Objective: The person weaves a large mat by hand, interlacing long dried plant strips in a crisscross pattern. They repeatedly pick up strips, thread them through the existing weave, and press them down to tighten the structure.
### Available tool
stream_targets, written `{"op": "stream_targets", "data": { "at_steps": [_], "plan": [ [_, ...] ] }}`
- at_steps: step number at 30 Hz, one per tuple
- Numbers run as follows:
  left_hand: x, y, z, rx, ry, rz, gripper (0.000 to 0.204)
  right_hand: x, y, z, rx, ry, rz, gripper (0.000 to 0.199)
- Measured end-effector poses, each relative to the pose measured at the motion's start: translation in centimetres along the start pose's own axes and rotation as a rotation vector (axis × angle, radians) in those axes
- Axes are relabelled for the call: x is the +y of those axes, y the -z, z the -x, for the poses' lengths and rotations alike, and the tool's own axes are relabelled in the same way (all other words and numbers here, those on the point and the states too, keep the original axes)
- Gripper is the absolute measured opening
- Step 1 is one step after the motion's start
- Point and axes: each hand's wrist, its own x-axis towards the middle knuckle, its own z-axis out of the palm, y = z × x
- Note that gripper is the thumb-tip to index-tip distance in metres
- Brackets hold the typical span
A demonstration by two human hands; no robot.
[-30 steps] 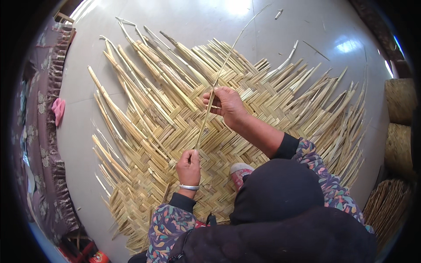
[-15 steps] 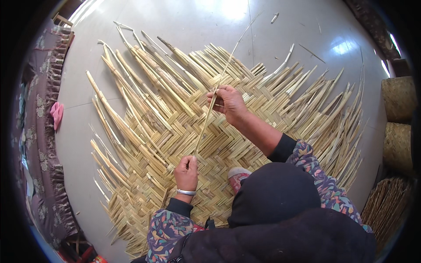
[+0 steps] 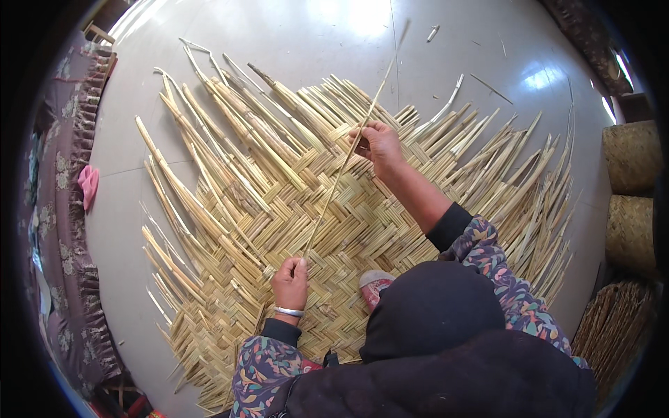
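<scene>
A long thin reed strip [image 3: 333, 189] stretches slantwise between my two hands. My left hand [image 3: 290, 284], with a silver bracelet at the wrist, pinches its lower end. Farther up, my right hand [image 3: 378, 145] grips the strip between thumb and fingers, and its free tip runs on beyond toward the far floor. Both hands are above a large mat [image 3: 279, 237] of flat reeds woven in a herringbone pattern. Long unwoven reed ends [image 3: 240, 115] fan out around the mat's far and side edges. My shoe [image 3: 376, 285] rests on the weave.
Grey tiled floor [image 3: 300, 49] surrounds the mat, with small reed scraps [image 3: 433, 33] on it. A patterned purple cover [image 3: 70, 209] hangs at the left beside a pink cloth [image 3: 88, 185]. Woven rolls [image 3: 631, 230] and a bundle of brown stalks [image 3: 613, 327] stand at the right.
My right hand has moved up and to the right along with the strip. My left hand has shifted slightly down and left, still pinching the lower end.
</scene>
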Motion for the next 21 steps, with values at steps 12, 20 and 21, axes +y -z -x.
{"op": "stream_targets", "data": {
  "at_steps": [12, 20, 21],
  "plan": [
    [3.4, 1.2, -0.6, -0.04, 0.128, 0.043, 0.02, -1.8, 0.7, -0.2, -0.079, -0.064, -0.061, 0.012],
    [9.0, 2.9, -3.1, -0.47, 0.44, 0.518, 0.021, 0.9, -2.6, 9.8, -0.942, -0.505, -0.067, 0.034],
    [9.4, 3.4, -3.2, -0.517, 0.464, 0.552, 0.02, 1.2, -2.8, 9.9, -1.009, -0.451, 0.011, 0.03]
  ]
}}
